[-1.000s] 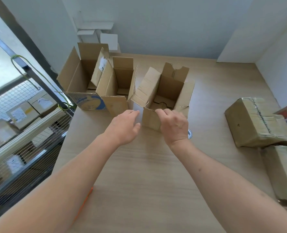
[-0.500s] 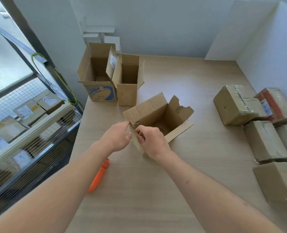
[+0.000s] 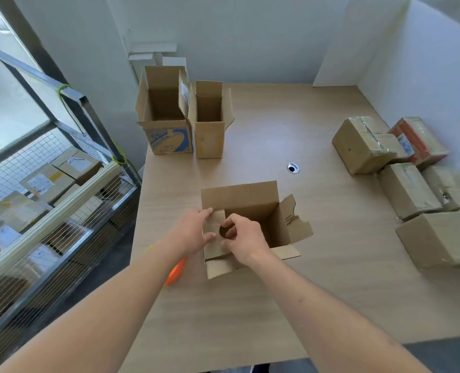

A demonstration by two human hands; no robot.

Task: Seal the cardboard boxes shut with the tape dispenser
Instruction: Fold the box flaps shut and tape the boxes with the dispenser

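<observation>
Starting at the left, beside the wire rack (image 3: 48,200), our left hand (image 3: 189,232) now lies against the left side flap (image 3: 215,238) of the open box (image 3: 247,211), its fingers fairly straight and pressing the cardboard inward, while an orange tool (image 3: 175,273) shows from under that forearm at the table (image 3: 264,305) edge; we cannot tell whether it is the tape dispenser. Just right of it, our right hand (image 3: 243,238) curls its fingers and thumb round the rim of the same flap, near its round cut-out. Half a second ago the box sat turned at an angle with both hands pinching its near corner; now it stands squared to us and nearer the table's front edge, and the flap is coming down over the opening. A second ago it stood further back, next to the two tall open boxes (image 3: 185,114), which have not moved. We judge this as the first fold of closing, with the far flap, the notched right flap (image 3: 295,224) and the near flap yet to be folded and no tape laid. Far right, the sealed boxes (image 3: 401,170) lie stacked by the wall, well apart from our work.
</observation>
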